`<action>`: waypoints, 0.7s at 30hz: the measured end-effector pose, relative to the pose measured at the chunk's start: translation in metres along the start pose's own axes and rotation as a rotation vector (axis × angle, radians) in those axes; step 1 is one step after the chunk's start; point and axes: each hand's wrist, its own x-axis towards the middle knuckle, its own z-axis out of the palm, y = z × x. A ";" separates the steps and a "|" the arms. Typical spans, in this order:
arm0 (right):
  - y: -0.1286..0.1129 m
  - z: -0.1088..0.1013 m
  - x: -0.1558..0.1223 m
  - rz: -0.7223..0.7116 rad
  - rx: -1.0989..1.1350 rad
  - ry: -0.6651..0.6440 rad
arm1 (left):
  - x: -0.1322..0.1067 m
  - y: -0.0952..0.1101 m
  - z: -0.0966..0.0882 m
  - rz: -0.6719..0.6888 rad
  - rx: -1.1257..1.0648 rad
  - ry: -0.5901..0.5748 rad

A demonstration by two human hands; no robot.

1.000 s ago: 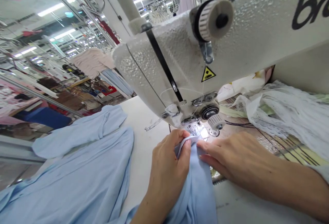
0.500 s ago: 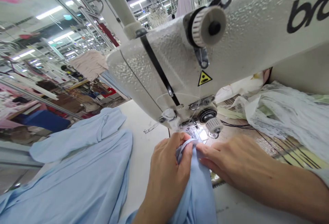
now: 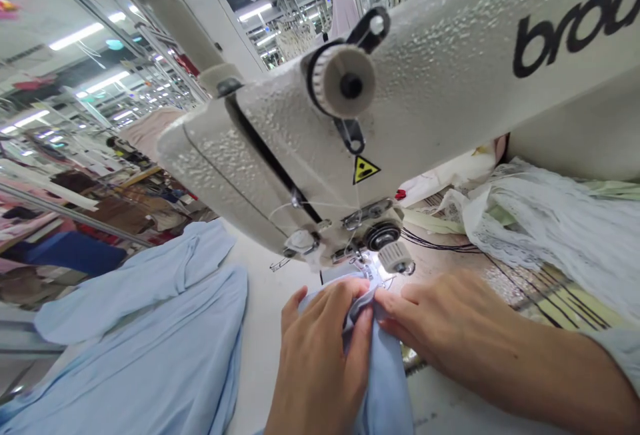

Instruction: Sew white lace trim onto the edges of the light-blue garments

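Note:
My left hand pinches a folded edge of light blue fabric right in front of the presser foot of a white sewing machine. My right hand lies on the same fabric from the right, fingertips pressed to the fold beside my left thumb. Both hands are closed on the cloth just below the lit needle area.
More light blue fabric is spread over the left of the white table. White lace cloth is piled at the right behind the machine. Factory racks and garments fill the left background.
The view has shifted right and closer to the machine head. Both hands have kept their hold and edged the fold a little towards the presser foot.

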 end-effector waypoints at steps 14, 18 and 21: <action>-0.001 -0.010 -0.004 0.047 0.050 -0.011 | -0.005 -0.004 0.005 0.295 0.246 0.054; 0.009 -0.015 0.004 0.061 0.034 -0.028 | -0.008 -0.003 0.008 0.296 0.229 0.053; 0.013 -0.013 0.006 0.025 -0.019 -0.045 | -0.013 0.000 0.013 0.225 0.153 0.107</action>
